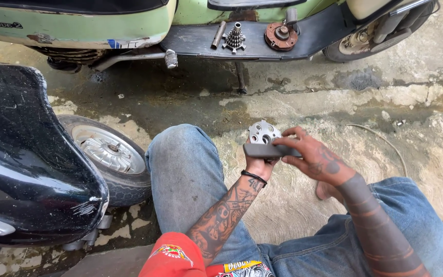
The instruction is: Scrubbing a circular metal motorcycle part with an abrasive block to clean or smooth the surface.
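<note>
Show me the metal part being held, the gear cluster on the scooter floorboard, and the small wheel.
metal part (263, 134): head view, its holed face.
gear cluster (234, 38): head view, its toothed middle.
small wheel (109, 151): head view, its silver hub.

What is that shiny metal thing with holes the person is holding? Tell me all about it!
The metal part is a silvery-grey, rounded block with several round holes in its face. It looks like cast metal, clean and dull-shiny. It is tilted, above the concrete ground. The left hand grips it from below, and the right hand presses a flat grey block against its lower edge.
</note>
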